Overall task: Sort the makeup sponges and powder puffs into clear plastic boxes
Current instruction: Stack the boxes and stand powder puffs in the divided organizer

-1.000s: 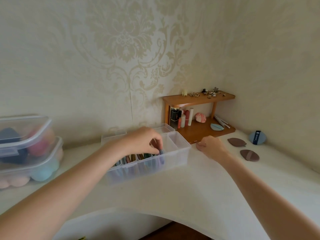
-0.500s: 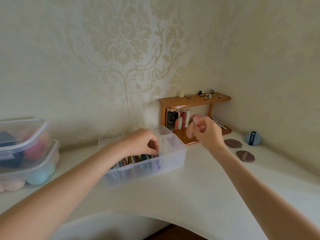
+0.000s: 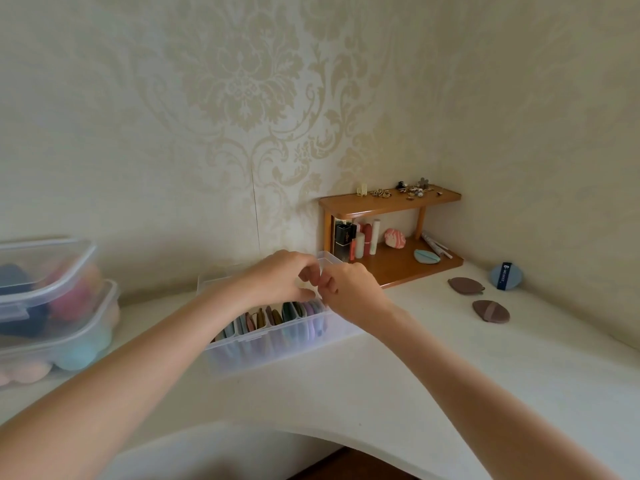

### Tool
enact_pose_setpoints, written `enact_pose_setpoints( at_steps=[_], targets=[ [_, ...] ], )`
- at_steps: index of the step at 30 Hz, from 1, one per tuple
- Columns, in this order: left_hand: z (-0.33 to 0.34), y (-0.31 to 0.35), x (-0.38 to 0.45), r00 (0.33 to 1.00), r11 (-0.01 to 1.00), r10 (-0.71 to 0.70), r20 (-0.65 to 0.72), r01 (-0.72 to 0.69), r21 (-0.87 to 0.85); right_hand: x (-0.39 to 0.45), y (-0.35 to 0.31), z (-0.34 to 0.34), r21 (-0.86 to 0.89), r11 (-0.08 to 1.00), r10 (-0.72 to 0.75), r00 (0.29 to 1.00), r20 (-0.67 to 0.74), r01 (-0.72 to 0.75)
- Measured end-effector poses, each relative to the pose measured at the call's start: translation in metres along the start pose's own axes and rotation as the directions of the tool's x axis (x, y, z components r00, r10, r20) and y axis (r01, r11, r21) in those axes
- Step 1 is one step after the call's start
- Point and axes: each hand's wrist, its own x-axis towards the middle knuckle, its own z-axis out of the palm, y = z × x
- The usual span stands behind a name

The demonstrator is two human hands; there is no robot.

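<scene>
Both hands meet over the divided clear box (image 3: 277, 344): left hand (image 3: 277, 278) and right hand (image 3: 353, 292) have curled fingers, contents hidden. Slot any puff upright beside the filed puffs (image 3: 294, 311).

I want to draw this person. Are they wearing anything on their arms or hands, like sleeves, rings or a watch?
No. Both arms are bare as far as the picture shows, with no sleeves in view. The left hand and right hand show no gloves, watch or bracelet. I can't see any rings either, though the fingers are curled and partly hidden. The arms look slim and long, stretched by the wide camera.
</scene>
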Motion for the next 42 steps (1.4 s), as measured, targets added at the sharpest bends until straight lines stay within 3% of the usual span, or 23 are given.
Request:
enact_pose_setpoints(
  at_steps=[5,7,9,11,13,16,18,21,23,28,31,36,38,42],
  targets=[
    [-0.002,0.006,0.01,0.967,0.998,0.045,0.252,-0.033,-0.054,-0.002,0.014,-0.016,0.125,0.992,-0.008,1.0,-0.015,0.009],
    [-0.003,0.007,0.014,0.954,0.999,0.04,0.298,-0.047,0.015,0.0,0.03,-0.026,0.173,0.982,0.098,0.989,-0.112,-0.078],
    [-0.005,0.011,0.017,0.943,0.995,0.051,0.328,-0.076,0.064,0.002,0.055,-0.035,0.107,0.964,0.259,0.947,-0.192,-0.242],
    [-0.006,0.015,0.018,0.93,0.993,0.067,0.361,-0.099,0.071,0.0,0.083,-0.039,-0.081,0.869,0.473,0.868,-0.152,-0.488],
    [-0.006,0.019,0.019,0.918,0.991,0.081,0.387,-0.117,0.069,-0.011,0.108,-0.039,-0.251,0.696,0.692,0.721,-0.014,-0.673],
    [-0.005,0.024,0.019,0.908,0.991,0.091,0.41,-0.123,0.052,-0.029,0.134,-0.033,-0.26,0.567,0.821,0.563,0.096,-0.782],
    [-0.005,0.027,0.019,0.903,0.99,0.103,0.417,-0.134,0.045,-0.036,0.143,-0.029,-0.226,0.587,0.804,0.593,0.049,-0.777],
    [-0.004,0.031,0.017,0.904,0.988,0.109,0.413,-0.145,0.056,-0.035,0.137,-0.025,-0.183,0.721,0.68,0.733,0.007,-0.668],
    [-0.002,0.033,0.016,0.906,0.984,0.114,0.407,-0.16,0.079,-0.033,0.124,-0.027,-0.096,0.774,0.63,0.776,0.015,-0.626],
    [0.001,0.031,0.013,0.924,0.979,0.11,0.366,-0.165,0.122,-0.027,0.083,-0.046,0.119,0.893,0.448,0.882,-0.147,-0.434],
    [0.003,0.03,0.014,0.932,0.981,0.09,0.352,-0.145,0.131,-0.024,0.064,-0.051,0.154,0.93,0.36,0.915,-0.185,-0.334],
    [0.003,0.03,0.014,0.934,0.981,0.095,0.345,-0.148,0.13,-0.026,0.058,-0.039,0.202,0.89,0.378,0.909,0.175,-0.409],
    [0.003,0.029,0.014,0.935,0.981,0.1,0.339,-0.151,0.125,-0.03,0.059,-0.038,0.225,0.898,0.369,0.926,0.084,-0.378],
    [0.004,0.027,0.013,0.941,0.986,0.084,0.327,-0.125,0.106,-0.03,0.051,-0.055,0.252,0.935,0.321,0.894,-0.312,-0.248]
  ],
)
